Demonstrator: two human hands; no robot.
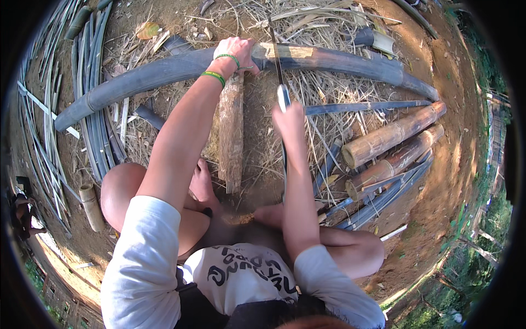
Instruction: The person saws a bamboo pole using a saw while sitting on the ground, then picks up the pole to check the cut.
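Observation:
A long dark bamboo pole [159,71] lies crosswise before me, with a scraped pale patch near its middle. My left hand [235,52] is closed over the pole just left of that patch, its fingers partly hidden on the far side. My right hand [289,119], slightly blurred, is closed round the handle of a saw [278,66]. The saw's narrow dark blade is seen nearly edge-on and crosses the pole at the pale patch, right of my left hand. Beneath the pole, a rough wooden block [231,137] points back toward my feet.
Two thick brown bamboo lengths [392,135] lie at the right, beside thin dark strips [392,192]. Long split strips [90,88] cover the left side. A short bamboo tube [91,205] stands by my left knee. Dry shavings [323,82] litter the ground beyond and right.

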